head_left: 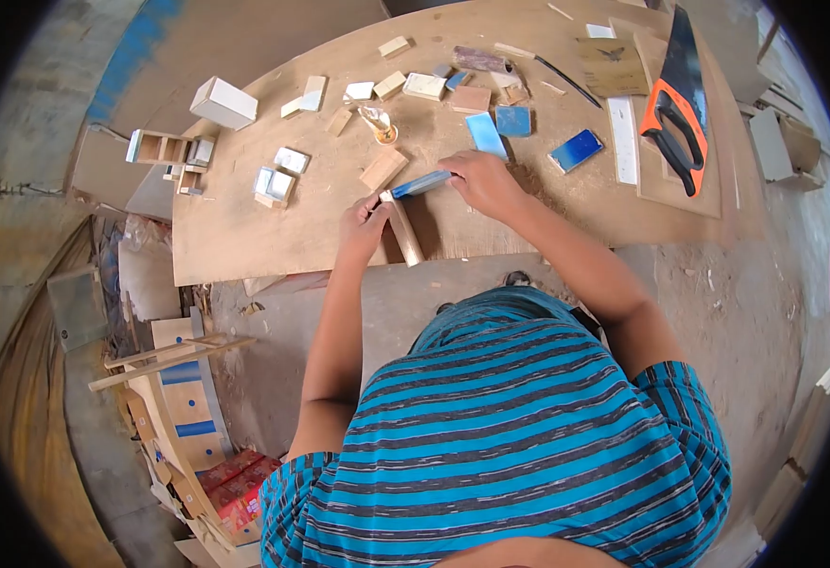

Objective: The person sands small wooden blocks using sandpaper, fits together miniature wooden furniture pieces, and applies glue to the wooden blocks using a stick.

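Observation:
Near the front edge of the table, my left hand (362, 232) is closed on the upper end of a short wooden block (403, 235). My right hand (487, 186) grips a flat blue-painted wood piece (421, 184) by its right end. The two pieces meet at a corner by my left fingertips; whether they are joined I cannot tell. Just beyond them lies a loose wood block (383, 168). A light-blue piece (486, 135) rests past my right hand, beside a darker blue block (513, 120).
An orange-handled handsaw (677, 123) lies on boards at the table's right. A blue phone-like rectangle (576, 150) is left of it. Several offcuts and a small glue-like bottle (383, 129) are scattered about. At the far left stands a small wooden assembly (166, 149) near a white block (224, 103).

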Action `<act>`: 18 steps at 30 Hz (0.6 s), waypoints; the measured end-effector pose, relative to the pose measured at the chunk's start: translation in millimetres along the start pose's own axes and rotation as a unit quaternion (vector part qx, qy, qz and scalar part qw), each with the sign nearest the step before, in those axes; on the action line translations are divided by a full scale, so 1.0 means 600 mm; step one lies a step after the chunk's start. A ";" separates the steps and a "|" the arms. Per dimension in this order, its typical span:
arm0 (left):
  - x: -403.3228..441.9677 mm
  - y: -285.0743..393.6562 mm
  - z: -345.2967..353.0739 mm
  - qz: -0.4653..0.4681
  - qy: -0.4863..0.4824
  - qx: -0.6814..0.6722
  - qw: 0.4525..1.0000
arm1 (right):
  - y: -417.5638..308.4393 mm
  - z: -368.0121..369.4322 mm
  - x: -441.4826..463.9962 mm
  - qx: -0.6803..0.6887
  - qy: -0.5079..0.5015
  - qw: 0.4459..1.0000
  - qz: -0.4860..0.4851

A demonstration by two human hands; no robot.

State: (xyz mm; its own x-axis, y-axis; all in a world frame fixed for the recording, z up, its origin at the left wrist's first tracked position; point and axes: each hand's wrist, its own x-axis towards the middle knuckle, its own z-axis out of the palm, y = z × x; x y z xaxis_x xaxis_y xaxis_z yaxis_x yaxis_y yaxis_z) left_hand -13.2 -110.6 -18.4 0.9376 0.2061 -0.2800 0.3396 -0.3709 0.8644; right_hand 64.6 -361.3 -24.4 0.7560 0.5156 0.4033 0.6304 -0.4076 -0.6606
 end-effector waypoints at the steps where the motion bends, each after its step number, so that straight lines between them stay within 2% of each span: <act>1: 0.000 -0.004 -0.002 0.014 -0.001 -0.016 1.000 | 0.001 0.005 0.011 -0.005 -0.016 1.000 0.005; 6: -0.012 0.007 0.011 0.041 0.012 -0.117 0.992 | 0.013 0.018 0.040 -0.023 -0.044 0.999 -0.015; 12: 0.009 -0.010 -0.011 0.030 -0.081 -0.135 0.987 | 0.015 0.016 0.046 -0.018 -0.055 0.998 -0.016; 18: 0.009 0.002 -0.014 0.014 -0.082 -0.147 0.986 | 0.026 0.024 0.043 -0.013 -0.033 0.999 -0.042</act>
State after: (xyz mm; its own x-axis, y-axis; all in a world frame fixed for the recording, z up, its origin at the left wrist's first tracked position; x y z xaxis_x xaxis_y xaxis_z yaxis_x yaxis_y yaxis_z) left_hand -8.2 -102.6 -15.2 0.9541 0.0410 -0.2965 0.2991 -0.0905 0.9499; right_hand 91.6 -343.6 -33.4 0.6883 0.5961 0.4134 0.6957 -0.3809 -0.6090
